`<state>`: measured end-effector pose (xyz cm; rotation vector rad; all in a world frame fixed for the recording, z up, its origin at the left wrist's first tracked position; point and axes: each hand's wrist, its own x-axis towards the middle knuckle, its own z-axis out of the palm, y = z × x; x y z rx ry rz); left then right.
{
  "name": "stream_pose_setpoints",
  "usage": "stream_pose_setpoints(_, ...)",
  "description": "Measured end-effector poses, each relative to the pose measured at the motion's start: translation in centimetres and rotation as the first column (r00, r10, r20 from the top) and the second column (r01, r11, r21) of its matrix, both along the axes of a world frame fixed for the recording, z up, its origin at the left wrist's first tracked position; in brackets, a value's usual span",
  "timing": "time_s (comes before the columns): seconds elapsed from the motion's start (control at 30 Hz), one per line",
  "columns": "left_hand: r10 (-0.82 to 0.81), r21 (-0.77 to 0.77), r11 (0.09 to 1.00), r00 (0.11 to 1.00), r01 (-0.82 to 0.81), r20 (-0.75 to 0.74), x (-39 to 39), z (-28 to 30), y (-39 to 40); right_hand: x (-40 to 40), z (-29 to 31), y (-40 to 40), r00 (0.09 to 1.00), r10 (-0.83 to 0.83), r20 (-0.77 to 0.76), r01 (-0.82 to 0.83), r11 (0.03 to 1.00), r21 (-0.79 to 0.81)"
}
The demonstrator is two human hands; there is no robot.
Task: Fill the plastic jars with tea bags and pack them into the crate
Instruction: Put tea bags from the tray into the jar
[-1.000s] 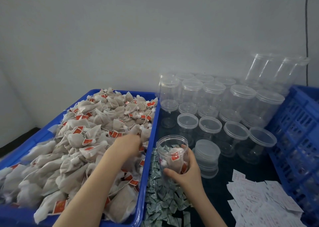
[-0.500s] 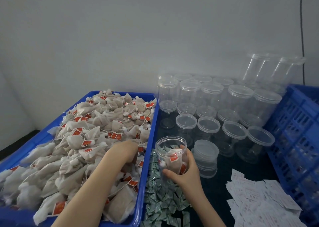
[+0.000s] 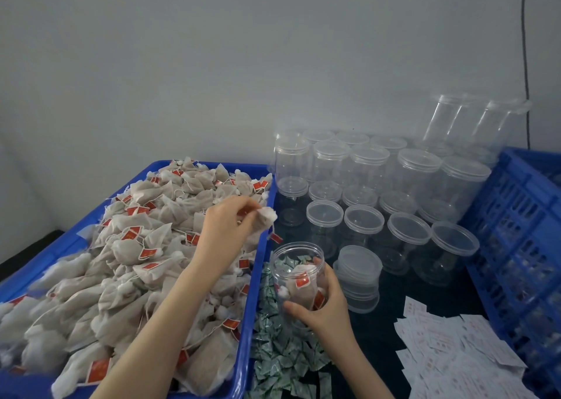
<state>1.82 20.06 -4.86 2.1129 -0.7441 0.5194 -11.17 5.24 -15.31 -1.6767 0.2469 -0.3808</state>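
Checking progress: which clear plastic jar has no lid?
The clear plastic jar gripped by the right hand; its mouth is open, tea bags inside. The others are capped.

Dark table (image 3: 403,304): blue tray (image 3: 258,271), lidded jars (image 3: 406,231), green sachets (image 3: 279,350), white slips (image 3: 449,356).

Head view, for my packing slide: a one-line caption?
Left hand lifts a white tea bag toward the open clear plastic jar gripped by right hand.
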Motion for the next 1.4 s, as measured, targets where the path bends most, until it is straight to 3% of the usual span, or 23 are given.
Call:
stream_pose_setpoints(0.1, -0.112, -0.174, 0.980, 0.988, 0.092, -0.106, -1.0, 0.2, -0.6, 0.0, -0.1, 0.2, 1.000, 0.022, -0.011, -0.022, 1.000, -0.012)
stream_pose_setpoints(0.2, -0.211, -0.197, 0.964, 0.966, 0.180, -0.151, -1.4, 0.1, -1.1, 0.1, -0.2, 0.3, 0.999, 0.026, -0.017, -0.027, 1.000, -0.016)
stream_pose_setpoints(0.33, -0.310, -0.036, 0.950, 0.935, 0.309, -0.173, -1.9, -0.1, -1.6, 0.1, -0.2, 0.3, 1.000, 0.010, -0.014, -0.010, 1.000, -0.014)
stream_pose_setpoints(0.47, -0.459, 0.153, 0.844, 0.839, 0.515, -0.292, -2.4, -0.9, -2.3, 0.1, -0.1, 0.3, 1.000, -0.002, -0.003, 0.002, 1.000, -0.008)
stream_pose_setpoints(0.63, -0.404, 0.209, 0.870, 0.888, 0.447, -0.220, -2.3, -0.9, -2.1, -0.3, -0.2, 0.1, 1.000, -0.012, 0.018, 0.012, 1.000, -0.005)
stream_pose_setpoints(0.73, -0.440, 0.260, 0.789, 0.807, 0.557, -0.395, -2.8, -1.0, -2.3, -0.5, 0.0, 0.1, 0.999, -0.023, 0.024, 0.023, 1.000, 0.006)
stream_pose_setpoints(0.83, -0.399, 0.401, 0.723, 0.814, 0.563, -0.423, -3.3, -1.7, -3.2, -0.6, 0.2, -0.5, 0.998, -0.045, 0.032, 0.045, 0.999, 0.028)
stream_pose_setpoints(1.13, -0.439, 0.160, 0.863, 0.869, 0.478, -0.228, -3.7, -2.2, -4.4, -1.8, 0.8, -3.4, 0.989, -0.139, 0.040, 0.140, 0.990, -0.028)
stream_pose_setpoints(1.4, -0.418, 0.312, 0.832, 0.888, 0.459, -0.192, -3.6, -2.9, -6.1, -3.5, 0.1, -5.2, 0.980, -0.199, 0.026, 0.199, 0.980, -0.022)
